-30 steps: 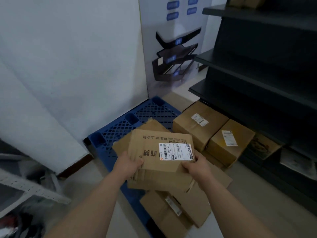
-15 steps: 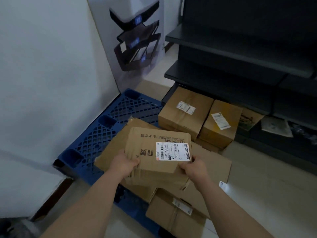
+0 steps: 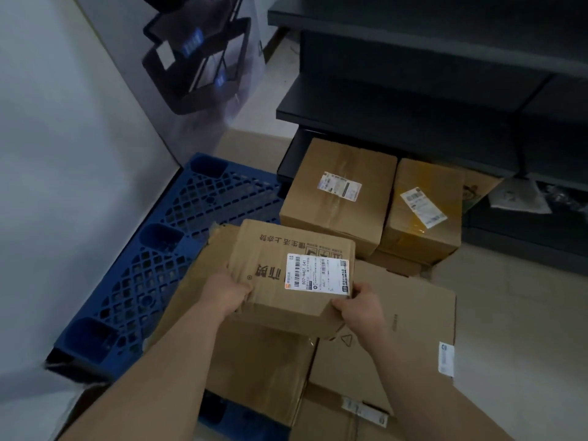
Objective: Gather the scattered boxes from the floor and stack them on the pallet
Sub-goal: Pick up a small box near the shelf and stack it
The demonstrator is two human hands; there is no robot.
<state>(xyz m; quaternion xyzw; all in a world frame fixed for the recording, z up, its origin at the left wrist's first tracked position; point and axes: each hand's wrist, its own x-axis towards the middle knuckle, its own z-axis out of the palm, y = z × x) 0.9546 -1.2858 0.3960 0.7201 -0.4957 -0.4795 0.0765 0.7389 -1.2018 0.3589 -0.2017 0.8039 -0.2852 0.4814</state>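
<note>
Both hands, left (image 3: 228, 291) and right (image 3: 361, 302), grip a creased brown cardboard box (image 3: 288, 275) bearing a white barcode label (image 3: 316, 273).

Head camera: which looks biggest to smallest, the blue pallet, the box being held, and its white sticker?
1. blue pallet, though partly covered
2. held box
3. white sticker

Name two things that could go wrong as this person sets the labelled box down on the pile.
1. The left hand and right hand grip the labelled box only at its near corners, so its far end may dip and slip free.
2. The cartons beneath overlap unevenly on the blue pallet, so the box may land tilted and slide off.
</note>
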